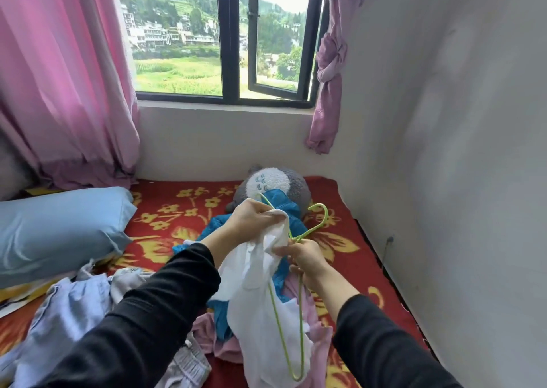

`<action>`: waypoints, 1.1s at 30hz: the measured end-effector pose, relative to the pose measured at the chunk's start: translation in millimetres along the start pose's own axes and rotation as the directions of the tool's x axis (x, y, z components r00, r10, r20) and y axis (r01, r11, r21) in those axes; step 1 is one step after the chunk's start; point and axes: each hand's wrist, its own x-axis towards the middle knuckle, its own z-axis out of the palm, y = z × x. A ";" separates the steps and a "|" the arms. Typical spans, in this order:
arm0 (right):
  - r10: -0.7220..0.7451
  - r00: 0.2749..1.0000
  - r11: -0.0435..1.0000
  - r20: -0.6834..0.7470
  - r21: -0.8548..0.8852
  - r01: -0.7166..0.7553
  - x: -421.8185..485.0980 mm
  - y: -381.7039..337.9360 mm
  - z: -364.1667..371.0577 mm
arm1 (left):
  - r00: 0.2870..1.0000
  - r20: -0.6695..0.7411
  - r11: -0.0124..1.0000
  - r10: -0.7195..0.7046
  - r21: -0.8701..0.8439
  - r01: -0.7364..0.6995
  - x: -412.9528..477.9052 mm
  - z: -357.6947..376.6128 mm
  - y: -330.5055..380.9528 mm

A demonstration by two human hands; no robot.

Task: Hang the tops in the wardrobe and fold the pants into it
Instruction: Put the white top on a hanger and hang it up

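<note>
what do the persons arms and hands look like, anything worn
Plain black long sleeves cover both arms: left sleeve, right sleeve, ending short of the wrists. Left hand and right hand are bare, no gloves, rings or watch visible.

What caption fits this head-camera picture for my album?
Left hand and right hand work a green hanger into a white top over a bed strewn with clothes.

Left hand point(250, 219) grips a white top point(260, 272); right hand point(306, 257) holds a green hanger point(296, 299) (above the bed point(349, 236)).
</note>
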 end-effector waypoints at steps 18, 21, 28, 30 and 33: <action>-0.309 0.874 0.932 -0.374 0.062 0.356 -9.4 -114.4 -68.7 | 0.840 -0.540 0.864 -0.052 0.397 0.308 -19.9 -59.6 -63.4; -0.320 0.811 0.912 -0.489 0.071 0.403 -9.8 -120.9 -82.4 | 0.784 -0.621 0.978 -0.014 0.155 0.140 -10.7 -82.0 -38.6; -0.311 0.805 0.950 -0.505 -0.158 0.269 15.1 -90.2 -99.9 | 0.929 -0.347 0.945 -0.126 -0.326 0.006 2.4 -99.8 -2.3; -0.285 0.839 0.954 -0.464 -0.226 0.200 19.4 -75.4 -98.5 | 0.930 -0.320 0.951 -0.181 -0.297 0.083 3.3 -92.4 -8.6; -0.218 0.897 0.968 -0.385 -0.205 0.148 14.0 -63.6 -90.1 | 0.932 -0.283 0.962 -0.228 -0.212 0.171 0.1 -80.6 -12.2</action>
